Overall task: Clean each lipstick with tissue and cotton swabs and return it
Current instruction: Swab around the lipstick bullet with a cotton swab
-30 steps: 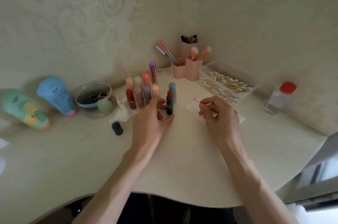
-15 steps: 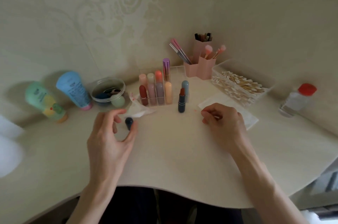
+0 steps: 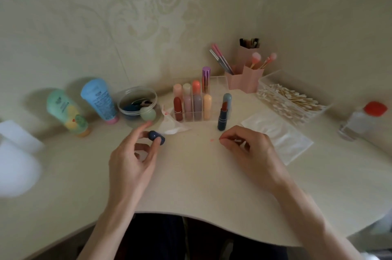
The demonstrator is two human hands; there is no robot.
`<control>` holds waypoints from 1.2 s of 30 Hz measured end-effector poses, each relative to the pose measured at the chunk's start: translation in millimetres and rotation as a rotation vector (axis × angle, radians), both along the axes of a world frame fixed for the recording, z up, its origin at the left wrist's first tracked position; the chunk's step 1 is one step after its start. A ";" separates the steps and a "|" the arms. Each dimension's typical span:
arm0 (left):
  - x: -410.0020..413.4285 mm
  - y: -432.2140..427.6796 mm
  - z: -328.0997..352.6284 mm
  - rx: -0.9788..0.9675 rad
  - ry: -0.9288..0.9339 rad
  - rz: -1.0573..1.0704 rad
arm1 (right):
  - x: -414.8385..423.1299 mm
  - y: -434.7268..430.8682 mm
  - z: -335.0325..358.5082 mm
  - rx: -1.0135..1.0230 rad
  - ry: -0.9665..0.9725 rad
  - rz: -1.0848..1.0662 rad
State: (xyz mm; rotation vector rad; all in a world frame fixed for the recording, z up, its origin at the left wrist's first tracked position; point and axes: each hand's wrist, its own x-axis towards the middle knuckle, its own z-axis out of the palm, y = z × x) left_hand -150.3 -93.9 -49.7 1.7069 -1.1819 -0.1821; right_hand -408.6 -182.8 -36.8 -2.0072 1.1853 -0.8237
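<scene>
Home vanity corner: patterned wallpaper (image 3: pixel 148 15), lipstick organizer (image 3: pixel 197 102), pink brush holders (image 3: pixel 248 77), cotton swab box (image 3: pixel 290 100), lotion tubes (image 3: pixel 99 100) on surface (image 3: pixel 201 174).

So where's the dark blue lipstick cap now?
In the head view the cap is left of centre, in the grip of the left hand, beside the crumpled tissue, left of the open lipstick.

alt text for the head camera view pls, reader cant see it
A person's left hand pinches a dark blue cap on a pale table, while the right hand holds a cotton swab with a pink tip. Behind them an uncapped red lipstick stands upright beside a clear rack of capped ones.
</scene>
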 end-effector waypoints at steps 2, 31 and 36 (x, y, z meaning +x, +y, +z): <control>0.9 4.6 3.4 -0.024 0.124 -0.025 | 0.6 0.7 -0.3 -0.019 -0.005 0.016; -30.3 -20.8 15.5 0.130 0.660 -0.488 | 16.4 11.0 -6.5 -0.467 0.061 0.064; -30.3 -20.3 9.9 0.107 0.639 -0.504 | 17.6 12.8 -6.2 -0.474 0.056 0.108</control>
